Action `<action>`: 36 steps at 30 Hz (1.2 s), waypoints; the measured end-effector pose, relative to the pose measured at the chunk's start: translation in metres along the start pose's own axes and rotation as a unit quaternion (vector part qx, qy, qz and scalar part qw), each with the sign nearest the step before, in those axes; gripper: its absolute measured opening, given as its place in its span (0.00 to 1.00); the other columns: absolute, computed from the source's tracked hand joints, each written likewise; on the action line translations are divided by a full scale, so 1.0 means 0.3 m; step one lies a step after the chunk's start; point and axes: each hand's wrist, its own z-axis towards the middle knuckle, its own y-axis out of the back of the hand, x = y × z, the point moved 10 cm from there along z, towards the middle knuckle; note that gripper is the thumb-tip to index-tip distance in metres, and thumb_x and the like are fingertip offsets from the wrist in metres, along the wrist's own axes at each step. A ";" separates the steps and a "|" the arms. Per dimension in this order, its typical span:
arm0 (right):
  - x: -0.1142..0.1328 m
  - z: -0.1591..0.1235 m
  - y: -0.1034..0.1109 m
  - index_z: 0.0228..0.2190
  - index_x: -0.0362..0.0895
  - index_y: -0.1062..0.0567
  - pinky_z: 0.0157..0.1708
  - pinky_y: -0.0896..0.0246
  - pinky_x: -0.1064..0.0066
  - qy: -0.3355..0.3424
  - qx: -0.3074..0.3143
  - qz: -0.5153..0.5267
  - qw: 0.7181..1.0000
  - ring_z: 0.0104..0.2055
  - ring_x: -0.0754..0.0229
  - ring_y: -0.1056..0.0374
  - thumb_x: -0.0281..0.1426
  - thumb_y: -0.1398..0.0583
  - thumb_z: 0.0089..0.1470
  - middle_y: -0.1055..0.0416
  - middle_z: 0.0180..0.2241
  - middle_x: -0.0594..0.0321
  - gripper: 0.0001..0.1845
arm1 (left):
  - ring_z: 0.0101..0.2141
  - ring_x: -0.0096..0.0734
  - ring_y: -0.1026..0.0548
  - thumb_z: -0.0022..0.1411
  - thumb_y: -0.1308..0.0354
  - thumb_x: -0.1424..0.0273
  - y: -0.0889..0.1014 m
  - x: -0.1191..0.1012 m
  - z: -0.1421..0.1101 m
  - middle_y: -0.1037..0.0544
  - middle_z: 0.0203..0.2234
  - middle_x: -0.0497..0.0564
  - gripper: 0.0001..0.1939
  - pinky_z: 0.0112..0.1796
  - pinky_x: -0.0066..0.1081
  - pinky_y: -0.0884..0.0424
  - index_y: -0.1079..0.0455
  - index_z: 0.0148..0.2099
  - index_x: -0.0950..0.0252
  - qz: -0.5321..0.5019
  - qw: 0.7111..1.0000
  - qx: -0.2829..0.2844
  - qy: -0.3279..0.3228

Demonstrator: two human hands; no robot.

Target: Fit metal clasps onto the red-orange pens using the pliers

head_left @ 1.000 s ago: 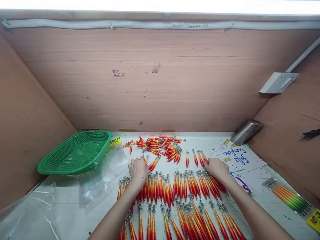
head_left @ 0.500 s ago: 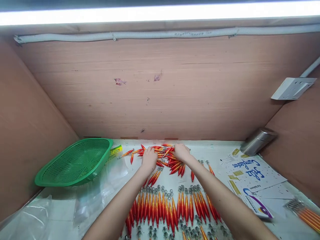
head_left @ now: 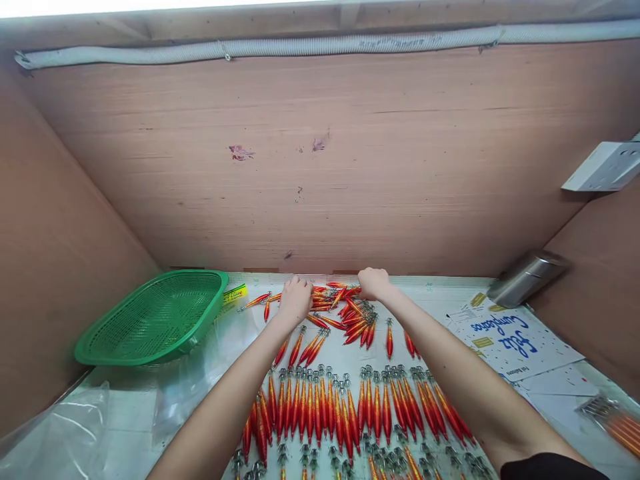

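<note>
- At the far middle of the white tabletop [head_left: 450, 293], a loose pile of red-and-orange lures [head_left: 325, 306] lies jumbled, pointing all over the place.
- Left hand [head_left: 296, 299] is at the left part of that pile, knuckles up, fingers curled down. Fingertips are hidden, so can't tell if they're pinching anything.
- Right hand [head_left: 374, 285] sits at the pile's far right end, also curled. Same deal: can't see whether its fingers are clamped on a lure or not.
- Just nearer than the pile, a few spread-out lures [head_left: 295, 348] lie below the left hand, tips toward the near side.
- Nearer again, a long packed row of lures [head_left: 313, 408] runs left to right, wire ends far; another row [head_left: 383, 460] is partly cut off.
- Far left: green basket [head_left: 150, 317], clear plastic bags [head_left: 200, 373] beside it.
- Far right: metal flask [head_left: 529, 278] tipped over near printed cards [head_left: 510, 337].
</note>
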 end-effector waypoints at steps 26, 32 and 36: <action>0.130 -0.726 -0.199 0.23 0.43 0.26 0.27 0.37 0.78 -0.106 -0.078 0.883 0.451 0.24 0.69 0.38 0.45 0.24 0.33 0.33 0.21 0.70 0.24 | 0.34 0.34 0.22 0.53 0.28 0.63 -0.091 -0.256 -0.599 0.21 0.31 0.50 0.14 0.43 0.36 0.26 0.25 0.38 0.65 -0.788 0.607 0.049 0.091; 0.147 -0.755 -0.255 0.25 0.44 0.23 0.26 0.36 0.80 -0.174 -0.073 0.897 0.399 0.25 0.71 0.38 0.46 0.22 0.27 0.32 0.23 0.71 0.27 | 0.36 0.33 0.23 0.56 0.30 0.62 -0.102 -0.236 -0.612 0.21 0.35 0.51 0.14 0.41 0.33 0.28 0.26 0.41 0.64 -0.765 0.635 0.053 0.090; 0.179 -0.761 -0.269 0.22 0.41 0.24 0.20 0.44 0.81 -0.183 -0.045 0.904 0.383 0.21 0.73 0.45 0.48 0.23 0.29 0.36 0.19 0.71 0.27 | 0.37 0.30 0.25 0.52 0.28 0.63 -0.095 -0.204 -0.609 0.22 0.32 0.48 0.15 0.41 0.29 0.30 0.27 0.38 0.64 -0.746 0.659 0.027 0.098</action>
